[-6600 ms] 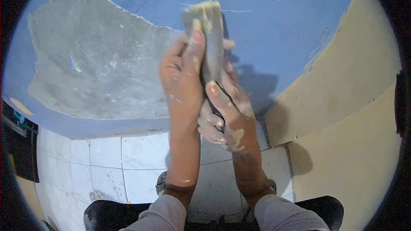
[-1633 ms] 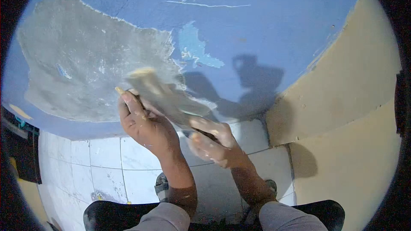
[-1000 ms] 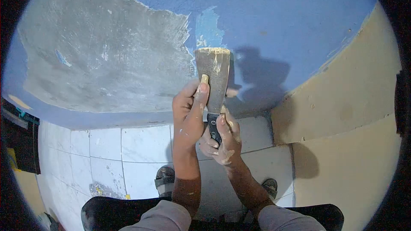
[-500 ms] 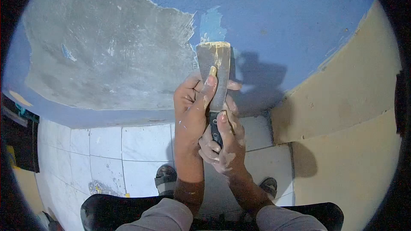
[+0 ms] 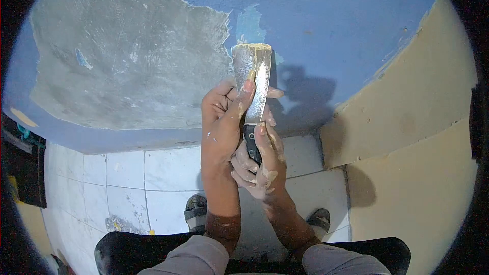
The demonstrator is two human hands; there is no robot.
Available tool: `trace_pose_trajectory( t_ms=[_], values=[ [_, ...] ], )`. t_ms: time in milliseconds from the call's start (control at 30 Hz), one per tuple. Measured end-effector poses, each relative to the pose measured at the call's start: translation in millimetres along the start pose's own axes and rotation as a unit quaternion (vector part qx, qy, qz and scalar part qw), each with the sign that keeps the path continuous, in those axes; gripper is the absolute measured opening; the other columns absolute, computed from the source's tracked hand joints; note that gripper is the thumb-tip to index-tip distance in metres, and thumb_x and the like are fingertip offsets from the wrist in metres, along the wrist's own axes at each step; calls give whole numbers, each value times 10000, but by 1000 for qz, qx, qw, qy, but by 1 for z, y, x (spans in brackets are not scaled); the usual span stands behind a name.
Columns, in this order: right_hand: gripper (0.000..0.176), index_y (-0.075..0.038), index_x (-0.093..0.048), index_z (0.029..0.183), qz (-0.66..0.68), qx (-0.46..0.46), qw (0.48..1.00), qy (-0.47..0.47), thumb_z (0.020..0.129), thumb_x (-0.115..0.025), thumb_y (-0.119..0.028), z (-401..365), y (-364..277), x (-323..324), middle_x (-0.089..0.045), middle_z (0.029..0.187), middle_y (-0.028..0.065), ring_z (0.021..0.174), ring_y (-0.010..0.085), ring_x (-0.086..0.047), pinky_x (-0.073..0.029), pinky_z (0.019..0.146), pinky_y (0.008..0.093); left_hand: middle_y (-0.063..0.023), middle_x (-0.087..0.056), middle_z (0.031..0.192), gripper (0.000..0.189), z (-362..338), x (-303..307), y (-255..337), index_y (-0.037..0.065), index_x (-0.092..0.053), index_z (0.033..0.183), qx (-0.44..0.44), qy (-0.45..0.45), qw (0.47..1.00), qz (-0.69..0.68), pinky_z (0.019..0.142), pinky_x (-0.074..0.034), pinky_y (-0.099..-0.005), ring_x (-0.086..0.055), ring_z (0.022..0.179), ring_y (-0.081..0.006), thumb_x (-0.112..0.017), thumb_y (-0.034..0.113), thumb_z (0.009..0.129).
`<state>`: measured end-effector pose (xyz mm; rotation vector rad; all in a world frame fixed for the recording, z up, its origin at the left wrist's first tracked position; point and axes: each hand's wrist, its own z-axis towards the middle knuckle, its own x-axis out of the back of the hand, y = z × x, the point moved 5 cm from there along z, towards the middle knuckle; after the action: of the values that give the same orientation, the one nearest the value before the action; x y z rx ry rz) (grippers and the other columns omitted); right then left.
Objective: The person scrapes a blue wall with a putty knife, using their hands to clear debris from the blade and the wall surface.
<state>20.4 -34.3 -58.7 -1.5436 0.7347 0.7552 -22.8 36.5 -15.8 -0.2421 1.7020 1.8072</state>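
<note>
A putty knife stands blade up in front of the blue wall, its wide edge smeared with yellowish residue. My right hand is closed around its black handle, thumb along the front. My left hand pinches the blade: the thumb presses on the front face and the fingers reach behind it, partly hidden. Pale dried filler marks the fingers of both hands.
The blue wall has a large grey bare patch on the left and a small light-blue spot. A beige wall rises at the right. White floor tiles, stained at one spot, lie below, with my shod feet on them. A black seat edge shows at the bottom.
Both hands and the putty knife have shifted slightly up and left in view. The blade now catches bright light. The grip looks the same.
</note>
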Motion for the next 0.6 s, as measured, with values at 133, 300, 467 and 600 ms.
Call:
trace_pose_trajectory(
  t_ms=[133,300,467,600],
  values=[
    [270,-160,-438,1030,5,-11,1000,9,988,-340,-408,4,3,8,-289,476,-37,310,62,-254,-210,272,199,-85,-650,717,224,3,1,-1,-54,-597,965,-28,-2,999,22,502,-461,-215,-581,548,-90,-581,164,914],
    [264,-164,-463,1019,-44,67,997,-18,981,-376,-411,12,-23,-8,-303,477,-34,309,64,-278,-223,267,201,-85,-656,739,227,16,-12,16,-52,-606,972,-88,-5,995,48,527,-453,-198,-572,587,-62,-577,166,916],
    [410,-120,-410,1272,-11,73,996,-49,944,-500,-349,15,-54,-32,-333,463,-34,302,84,-306,-258,277,230,-104,-676,820,260,16,-51,55,-51,-595,1029,-135,-45,989,29,566,-458,-201,-582,636,-67,-573,183,917],
    [409,-128,-393,1270,-12,65,997,-34,947,-497,-356,9,-39,-16,-345,469,-33,313,77,-349,-277,280,223,-126,-681,820,244,13,-24,25,-62,-580,1043,-128,13,991,42,567,-461,-210,-589,626,-79,-560,149,923]
  ],
)
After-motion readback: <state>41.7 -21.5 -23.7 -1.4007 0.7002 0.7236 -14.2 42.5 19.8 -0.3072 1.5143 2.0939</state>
